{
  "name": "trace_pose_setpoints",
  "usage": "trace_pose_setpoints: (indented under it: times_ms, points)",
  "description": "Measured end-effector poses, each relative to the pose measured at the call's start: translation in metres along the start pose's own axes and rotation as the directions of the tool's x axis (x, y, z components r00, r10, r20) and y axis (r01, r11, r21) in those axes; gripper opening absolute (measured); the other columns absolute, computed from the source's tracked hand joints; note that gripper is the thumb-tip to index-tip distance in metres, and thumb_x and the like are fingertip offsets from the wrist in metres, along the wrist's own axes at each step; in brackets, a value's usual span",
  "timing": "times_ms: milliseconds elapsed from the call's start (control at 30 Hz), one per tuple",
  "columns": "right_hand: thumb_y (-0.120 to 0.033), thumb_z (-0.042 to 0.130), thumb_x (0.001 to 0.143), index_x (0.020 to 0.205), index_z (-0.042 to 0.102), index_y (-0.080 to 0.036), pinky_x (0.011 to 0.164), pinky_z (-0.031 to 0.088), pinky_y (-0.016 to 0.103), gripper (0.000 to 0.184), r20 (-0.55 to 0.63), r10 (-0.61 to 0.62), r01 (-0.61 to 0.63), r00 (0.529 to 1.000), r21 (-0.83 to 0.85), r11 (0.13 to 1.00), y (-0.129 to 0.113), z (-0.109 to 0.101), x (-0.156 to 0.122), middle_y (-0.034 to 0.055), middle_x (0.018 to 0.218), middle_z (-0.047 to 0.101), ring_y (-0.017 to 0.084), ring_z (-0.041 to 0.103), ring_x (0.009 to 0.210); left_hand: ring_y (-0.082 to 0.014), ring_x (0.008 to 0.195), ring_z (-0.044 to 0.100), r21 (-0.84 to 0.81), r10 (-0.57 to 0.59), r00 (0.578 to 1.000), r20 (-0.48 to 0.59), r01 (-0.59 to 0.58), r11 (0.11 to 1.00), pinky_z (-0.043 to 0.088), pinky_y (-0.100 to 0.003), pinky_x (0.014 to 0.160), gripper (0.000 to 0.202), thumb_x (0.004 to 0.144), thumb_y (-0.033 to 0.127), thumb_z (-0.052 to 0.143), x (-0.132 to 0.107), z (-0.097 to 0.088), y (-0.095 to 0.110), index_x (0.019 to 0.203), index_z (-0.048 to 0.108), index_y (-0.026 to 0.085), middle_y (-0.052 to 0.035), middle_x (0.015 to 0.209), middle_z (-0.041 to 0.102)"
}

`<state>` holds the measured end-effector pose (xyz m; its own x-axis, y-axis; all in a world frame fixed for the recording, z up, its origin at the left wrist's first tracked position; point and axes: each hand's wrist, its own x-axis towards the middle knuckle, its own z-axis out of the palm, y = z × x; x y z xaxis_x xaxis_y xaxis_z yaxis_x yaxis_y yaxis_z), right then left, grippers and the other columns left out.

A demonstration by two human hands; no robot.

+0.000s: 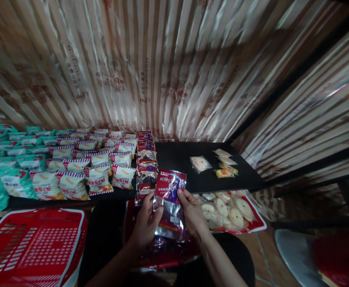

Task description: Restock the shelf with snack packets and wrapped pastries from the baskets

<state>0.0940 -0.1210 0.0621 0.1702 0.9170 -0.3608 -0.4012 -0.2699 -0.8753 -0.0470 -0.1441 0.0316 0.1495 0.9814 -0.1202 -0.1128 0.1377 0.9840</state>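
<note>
A dark red foil snack packet (168, 195) with a purple figure and white lettering is held upright between my two hands. My left hand (145, 224) is closed on its left edge, thumb on the front. My right hand (193, 212) pinches its right edge, thumb near the printed figure. Below my hands, more dark red shiny packets (170, 255) lie in a pile in front of me, partly hidden by my hands and the held packet. Just beyond my left hand, similar red packets (146, 159) form a row running back along the black table (174, 153).
White snack bags (96, 179) and green ones (18, 179) stand in rows on the left. A red basket (42, 243) is at lower left. Right of my hands, a tray (259, 223) holds wrapped round pale pieces. Several small packets (200, 163) lie at right; a striped curtain (174, 71) hangs behind.
</note>
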Motion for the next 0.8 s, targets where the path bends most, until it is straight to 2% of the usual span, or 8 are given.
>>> trace_pose_setpoints:
  times_ms: [100,233,367,467,533,633,800]
  points:
    - [-0.049,0.076,0.056,0.077,0.063,-0.02,0.049,0.045,0.025,0.039,-0.008,-0.041,0.041,0.999,0.004,0.999,-0.004,0.017,0.035,-0.0006,0.064,0.068,0.015,0.06,0.052,-0.0211,0.11,0.057,0.072,-0.003,0.99,-0.143,0.013,0.997,0.045,-0.036,0.093,0.058,0.08,0.023,0.049,0.009,-0.001,-0.004,0.135,0.032,0.017,-0.0135,0.125,0.056]
    - [-0.053,0.074,0.053,0.073,0.059,-0.019,0.044,0.04,0.024,0.042,-0.003,-0.087,0.087,0.996,-0.054,0.995,-0.008,0.038,0.078,-0.0036,0.052,0.061,0.013,0.052,0.043,-0.0227,0.122,0.048,0.236,0.062,0.952,-0.301,0.011,0.972,0.041,-0.039,0.101,0.05,0.077,0.017,0.047,0.026,-0.004,-0.007,0.127,0.047,0.017,-0.0122,0.134,0.048]
    - [-0.055,0.068,0.058,0.067,0.054,-0.021,0.036,0.029,0.021,0.038,0.023,-0.107,0.109,0.994,-0.213,0.971,-0.005,0.055,0.117,-0.0092,0.041,0.047,0.007,0.035,0.033,-0.0227,0.126,0.043,0.325,0.142,0.926,-0.35,-0.022,0.945,0.037,-0.038,0.105,0.041,0.08,0.016,0.044,0.046,-0.008,-0.008,0.119,0.056,0.016,-0.012,0.139,0.041]
    - [-0.055,0.06,0.067,0.073,0.057,-0.02,0.038,0.031,0.021,0.035,0.005,-0.154,0.145,0.988,-0.376,0.915,0.001,0.062,0.141,-0.008,0.044,0.049,0.009,0.039,0.035,-0.0231,0.128,0.042,0.366,0.183,0.917,-0.356,-0.043,0.93,0.036,-0.037,0.107,0.044,0.079,0.013,0.043,0.06,-0.009,-0.007,0.121,0.054,0.013,-0.014,0.141,0.038]
    - [-0.053,0.054,0.072,0.078,0.061,-0.02,0.044,0.036,0.022,0.034,-0.013,-0.203,0.168,0.979,-0.512,0.842,0.005,0.065,0.153,-0.0049,0.052,0.057,0.011,0.048,0.043,-0.0235,0.13,0.04,0.403,0.21,0.909,-0.361,-0.051,0.914,0.034,-0.036,0.108,0.045,0.078,0.011,0.042,0.067,-0.009,-0.008,0.122,0.054,0.011,-0.0153,0.141,0.038]
    - [-0.049,0.048,0.079,0.085,0.065,-0.021,0.053,0.041,0.022,0.034,-0.005,-0.258,0.18,0.966,-0.704,0.687,0.007,0.067,0.164,-0.0012,0.066,0.065,0.014,0.058,0.059,-0.0239,0.131,0.038,0.45,0.26,0.889,-0.376,-0.07,0.89,0.032,-0.036,0.11,0.045,0.079,0.01,0.041,0.074,-0.008,-0.012,0.123,0.053,0.011,-0.0157,0.141,0.039]
    - [-0.042,0.043,0.085,0.101,0.064,-0.022,0.069,0.044,0.027,0.034,-0.014,-0.257,0.089,0.966,-0.918,0.387,0.006,0.074,0.167,0.0051,0.089,0.069,0.019,0.063,0.082,-0.0252,0.133,0.035,0.489,0.292,0.873,-0.391,-0.072,0.869,0.028,-0.04,0.111,0.044,0.08,0.012,0.04,0.081,-0.008,-0.022,0.123,0.053,0.01,-0.0162,0.141,0.038]
